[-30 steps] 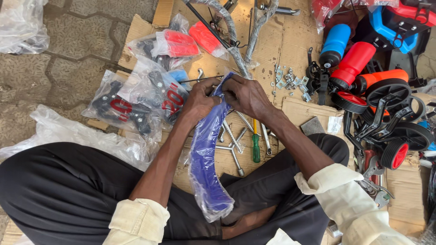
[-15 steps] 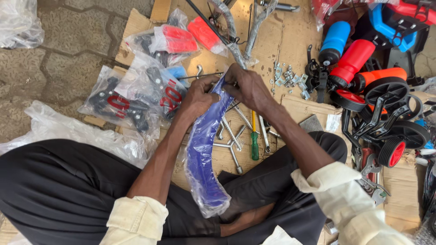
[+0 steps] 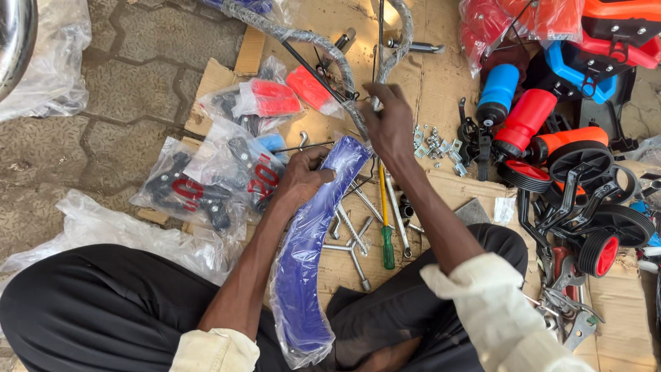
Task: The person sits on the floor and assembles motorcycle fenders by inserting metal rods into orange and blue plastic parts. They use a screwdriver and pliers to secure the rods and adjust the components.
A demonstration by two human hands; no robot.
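Head view: left hand [image 3: 301, 180] grips the far end of the blue mudguard [image 3: 310, 262], still in its plastic wrap, lying over the lap. Right hand [image 3: 389, 124], farther off, pinches a thin rod [image 3: 379, 41]. Screwdriver [image 3: 387, 231] lies between, on cardboard [image 3: 441, 76].

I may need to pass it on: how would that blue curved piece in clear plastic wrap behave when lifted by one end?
The blue curved piece keeps its arc while the left hand holds only its top, so it is probably stiff and fairly light. Its loose clear wrap looks slippery and might slide in the fingers.
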